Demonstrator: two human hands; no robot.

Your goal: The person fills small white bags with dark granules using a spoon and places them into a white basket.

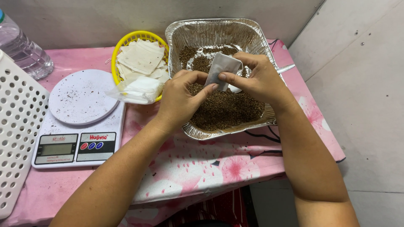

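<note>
Over the foil tray: both hands hold one small white paper bag (221, 69) above the brown bits.
Foil tray (176, 31): it sits on the pink desk (202, 168), and its near edge looks close to the desk's edge.
Left hand (181, 101): its fingers (206, 90) are pinched shut on the bag's bottom corner.
Right hand (259, 80): its fingers (227, 77) are closed on the bag's side and top.
Left of the tray: a yellow basket (122, 46) of flat white bags, then a white kitchen scale (80, 122).
Spoon handle (286, 68): it pokes out at the tray's right rim.
What could go wrong: the thin bag could tear if the fingers pull too hard. Brown bits could fall on the desk if the bag tips. A bump could push the tray off.
</note>
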